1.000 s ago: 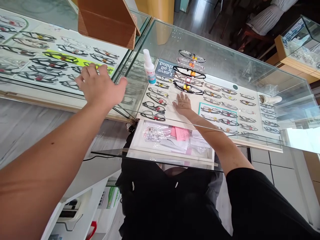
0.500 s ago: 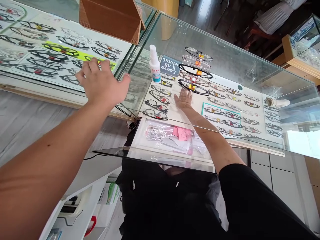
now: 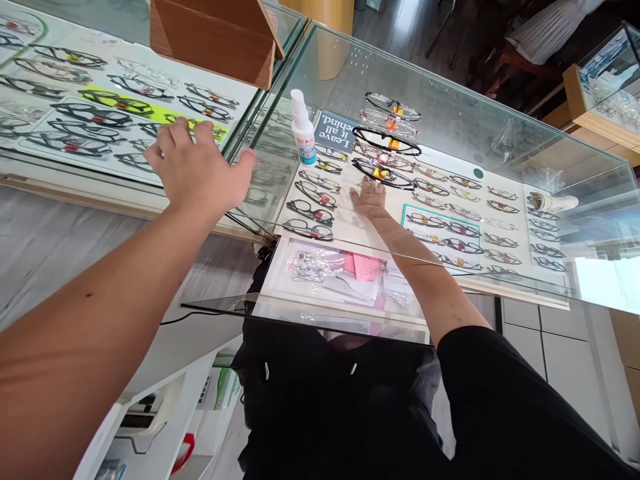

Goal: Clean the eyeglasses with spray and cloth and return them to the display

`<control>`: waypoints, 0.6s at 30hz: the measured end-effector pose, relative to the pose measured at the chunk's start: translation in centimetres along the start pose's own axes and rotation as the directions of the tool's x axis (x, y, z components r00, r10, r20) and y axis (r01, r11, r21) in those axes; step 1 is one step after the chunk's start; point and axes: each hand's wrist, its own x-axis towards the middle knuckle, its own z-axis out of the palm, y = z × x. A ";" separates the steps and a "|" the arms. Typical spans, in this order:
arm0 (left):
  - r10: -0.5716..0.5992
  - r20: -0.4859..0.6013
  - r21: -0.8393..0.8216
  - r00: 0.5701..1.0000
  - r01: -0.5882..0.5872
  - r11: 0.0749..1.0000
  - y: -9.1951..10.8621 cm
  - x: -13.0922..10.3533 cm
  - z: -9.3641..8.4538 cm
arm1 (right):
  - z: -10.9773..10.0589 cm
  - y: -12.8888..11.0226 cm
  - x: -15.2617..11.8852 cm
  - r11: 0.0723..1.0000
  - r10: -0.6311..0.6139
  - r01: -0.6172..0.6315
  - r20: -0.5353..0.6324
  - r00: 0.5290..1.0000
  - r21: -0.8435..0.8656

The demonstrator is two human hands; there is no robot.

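Glass (image 3: 465, 123) covers the right hand (image 3: 371, 200), apparently reaching in near eyeglasses (image 3: 310, 212); its grip, like the left hand (image 3: 203, 167), looks wide, empty; grasping would call for narrowing.

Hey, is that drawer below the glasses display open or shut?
The drawer is open: it is pulled out toward the person, with pink paper and clear plastic packaging visible inside.

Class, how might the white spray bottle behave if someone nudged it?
The spray bottle may tip if nudged high, since it stands tall and narrow. Its rounded body would probably roll once toppled. The smooth white surface suggests plastic, so likely light.
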 end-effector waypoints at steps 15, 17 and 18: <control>-0.002 -0.014 -0.026 1.000 0.001 1.000 0.1 -0.1 -0.1 | -6.8 -4.8 -10.9 0.939 -0.335 0.343 0.156 0.929 -0.022; -0.003 -0.015 -0.030 1.000 0.003 1.000 0.1 -0.1 -0.1 | -9.0 -5.6 -14.9 0.878 -0.446 0.477 0.286 0.848 -0.046; -0.006 -0.017 -0.030 1.000 0.005 1.000 0.1 -0.1 -0.1 | -10.3 -5.8 -16.9 0.852 -0.472 0.523 0.389 0.791 -0.031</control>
